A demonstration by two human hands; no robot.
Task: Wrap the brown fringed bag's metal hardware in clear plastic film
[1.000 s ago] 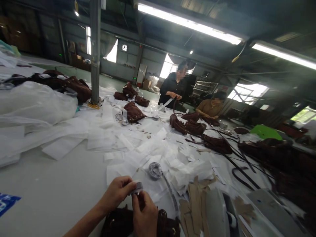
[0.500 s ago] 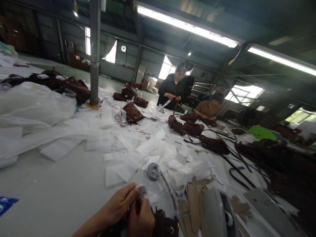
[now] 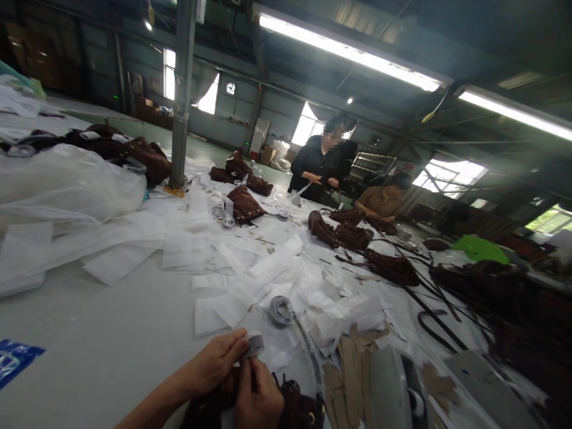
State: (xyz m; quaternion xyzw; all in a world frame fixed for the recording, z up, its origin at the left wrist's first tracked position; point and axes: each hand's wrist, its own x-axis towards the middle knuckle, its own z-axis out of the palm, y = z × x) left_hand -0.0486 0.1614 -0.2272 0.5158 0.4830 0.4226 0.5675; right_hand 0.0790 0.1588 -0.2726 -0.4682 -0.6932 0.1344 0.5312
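My left hand (image 3: 217, 363) is closed around a small roll of white-and-grey tape (image 3: 256, 344), held between thumb and fingers. Just below it, my right hand (image 3: 259, 398) is pinched, its fingertips at the roll's lower edge; what lies between them is too small to make out. Under both hands is a dark brown bag (image 3: 300, 405) with metal eyelets and a cord, partly hidden by the hands and cut off by the frame. Beyond the hands, a coiled grey-and-white strip (image 3: 281, 311) lies on the table, its loose end trailing towards the bag.
White paper sheets (image 3: 277, 262) cover much of the table (image 3: 111, 333). To the right are brown card strips (image 3: 351, 369) and a grey tape dispenser (image 3: 391, 387). Brown bags (image 3: 342, 229) and straps lie farther off. A metal post (image 3: 182, 101) rises at left. Two people work across the table.
The whole view has shifted slightly, with the scene moving right. My right fingertips have closed in a pinch by the tape roll, and the roll shows more of its side.
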